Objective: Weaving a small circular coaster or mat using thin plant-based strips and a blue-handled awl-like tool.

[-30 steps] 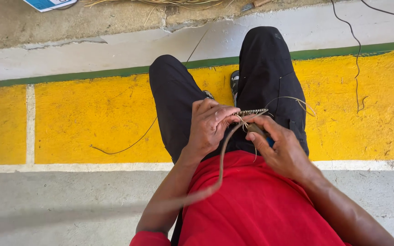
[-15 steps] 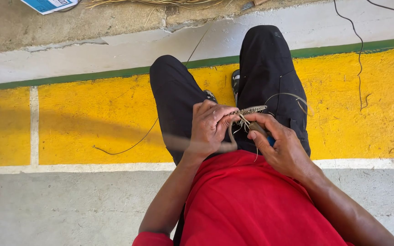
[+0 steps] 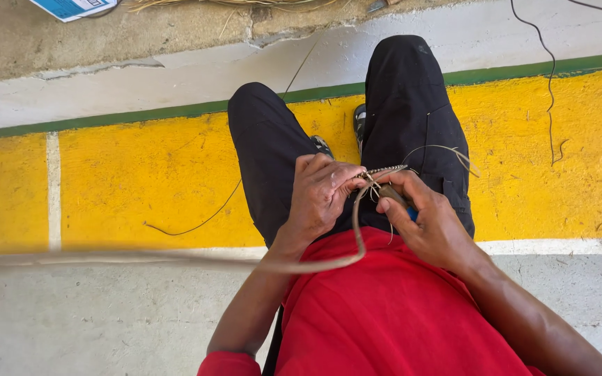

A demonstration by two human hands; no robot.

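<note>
I sit with both hands over my lap, above black trousers and a red shirt. My left hand (image 3: 322, 195) pinches the end of a thin braided cord of straw-coloured fibre (image 3: 382, 170). My right hand (image 3: 426, 219) grips the same braid from the right and also holds a small tool with a dark handle (image 3: 393, 196). A long tan strand (image 3: 294, 265) runs from the braid down past my left wrist and sweeps out to the left edge, blurred. Loose fibre ends (image 3: 447, 150) curl over my right knee.
The ground is painted in a yellow band (image 3: 134, 181) with a green line (image 3: 141, 113) and white concrete beyond. A loose fibre (image 3: 196, 224) lies on the yellow. A blue and white packet (image 3: 71, 7) sits at the top left. Thin dark cracks or wires (image 3: 550, 83) run at the right.
The long strand has swung from a loop near my left forearm out to the left, now stretched across the frame. Both hands stay at the braid with slight finger shifts.
</note>
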